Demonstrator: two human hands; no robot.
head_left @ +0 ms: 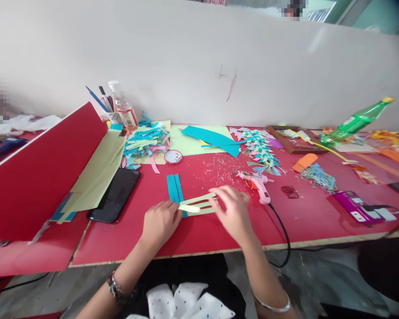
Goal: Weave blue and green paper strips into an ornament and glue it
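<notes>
My left hand (162, 222) presses its closed fingers on the left end of a pale green paper piece slit into strips (202, 204). One strip curls up beside its fingertips. My right hand (232, 210) is at the other end, its fingers apart and the fingertips touching the strips' ends. Under and beside my left fingertips lies a blue paper piece (175, 188) with slits along it. To the right of my right hand rests a pink glue gun (257, 184), with small scraps scattered near its nozzle.
A black phone (115, 195) and a leaning red board (49, 173) are on the left. Behind lie a heap of cut paper strips (146, 144), a round lid (173, 157) and a braided paper piece (261, 148). A green bottle (357, 122) leans at right; the glue gun's cord (282, 226) crosses the table edge.
</notes>
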